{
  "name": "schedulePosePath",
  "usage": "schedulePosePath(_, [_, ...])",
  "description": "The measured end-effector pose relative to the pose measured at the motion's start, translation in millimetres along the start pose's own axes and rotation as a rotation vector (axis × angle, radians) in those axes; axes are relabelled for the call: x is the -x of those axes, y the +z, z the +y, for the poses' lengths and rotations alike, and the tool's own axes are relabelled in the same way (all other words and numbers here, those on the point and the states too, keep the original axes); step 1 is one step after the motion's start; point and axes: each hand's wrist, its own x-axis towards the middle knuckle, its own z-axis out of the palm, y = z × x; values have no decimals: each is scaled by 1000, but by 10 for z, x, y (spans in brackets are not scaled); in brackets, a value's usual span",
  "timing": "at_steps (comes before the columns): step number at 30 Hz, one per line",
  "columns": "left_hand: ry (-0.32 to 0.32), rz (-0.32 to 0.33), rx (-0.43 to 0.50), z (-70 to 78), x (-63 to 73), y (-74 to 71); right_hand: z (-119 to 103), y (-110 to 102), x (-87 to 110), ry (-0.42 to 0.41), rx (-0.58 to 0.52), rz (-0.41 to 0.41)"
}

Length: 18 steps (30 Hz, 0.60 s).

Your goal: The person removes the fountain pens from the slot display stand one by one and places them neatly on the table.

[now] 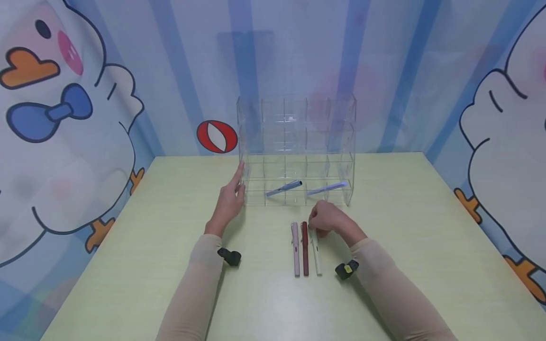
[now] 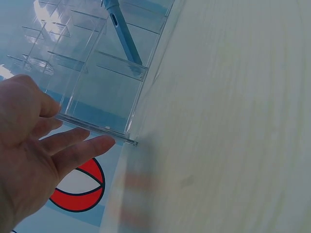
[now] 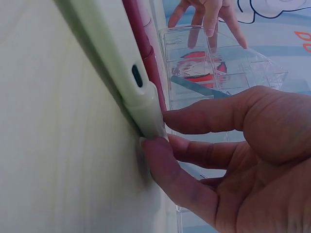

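A clear acrylic rack [image 1: 295, 158] with several compartments stands at the back of the table. A blue pen [image 1: 283, 188] and a lavender pen [image 1: 327, 188] lean in its lowest row. My left hand [image 1: 228, 203] touches the rack's left side, its fingers [image 2: 90, 150] mostly straight along the panel. On the table, a pale purple pen [image 1: 296, 251], a dark red pen [image 1: 304, 251] and a pale green pen [image 1: 316, 255] lie side by side. With thumb and fingertips, my right hand [image 1: 328, 218] pinches the far end of the pale green pen.
The light wooden table [image 1: 128, 265] reaches back to a blue striped backdrop [image 1: 187, 71] printed with cartoon birds and a red oval [image 1: 205, 137]. Black wrist cameras are strapped to the left sleeve [image 1: 187, 289] and the right sleeve [image 1: 396, 293].
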Motion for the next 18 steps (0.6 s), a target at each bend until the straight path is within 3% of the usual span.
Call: schedulePosePath(18, [9, -2, 9, -15, 0, 3, -26, -74, 38, 48, -41, 2])
